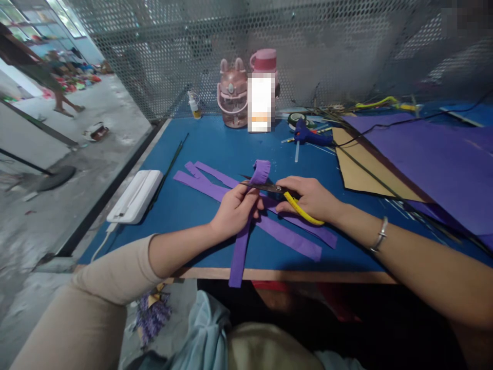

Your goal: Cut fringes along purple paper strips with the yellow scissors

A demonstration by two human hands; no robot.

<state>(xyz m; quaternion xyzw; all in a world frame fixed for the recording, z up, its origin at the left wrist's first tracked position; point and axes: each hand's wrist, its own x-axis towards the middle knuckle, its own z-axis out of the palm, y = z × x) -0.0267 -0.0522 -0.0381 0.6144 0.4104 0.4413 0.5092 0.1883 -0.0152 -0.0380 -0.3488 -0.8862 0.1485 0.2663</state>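
My left hand pinches a purple paper strip near its upper part. The strip's top curls over and its edge looks fringed with small cuts; its lower end hangs past the table's front edge. In my right hand is a pair of scissors with yellow handles and dark blades. The blades point left and lie across the held strip, just above my left fingers; whether they are apart is hard to make out. Beneath both hands, more purple strips lie crossed on the blue tabletop.
A white power strip-like box with a cable lies left, beside dark green stems. At the back stand a small bottle, a pink bottle and a blue glue gun. Purple sheets and tan card lie right.
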